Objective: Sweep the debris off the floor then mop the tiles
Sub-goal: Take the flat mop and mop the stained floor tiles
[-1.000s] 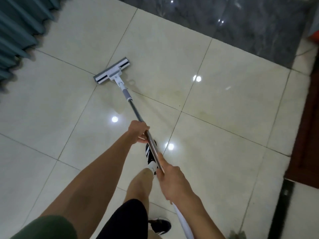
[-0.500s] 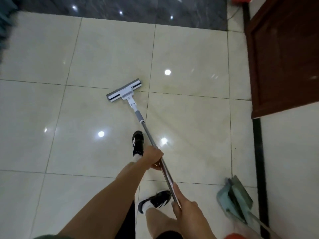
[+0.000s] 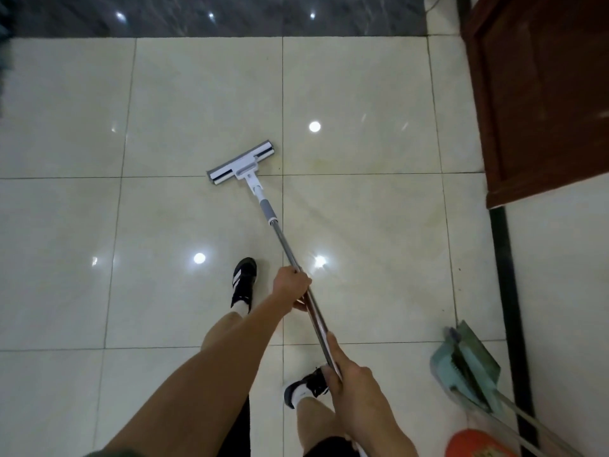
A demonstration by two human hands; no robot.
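Both hands grip mop [image 3: 283, 239] pole; head flat on tiles [image 3: 362, 225]

dim, even indoor light w/ a greenish-yellow cast. small round ceiling-light reflections glare off the glossy tiles [image 3: 184, 103] and the dark marble strip [image 3: 230, 14] at top. shadows soft and faint. centre fairly sharp; edges smear, esp. the left border and bottom right, where the dustpan [image 3: 468, 367] looks blurred. wide-angle bend curves grout lines near the sides. wooden door [image 3: 540, 94] murky, little detail.
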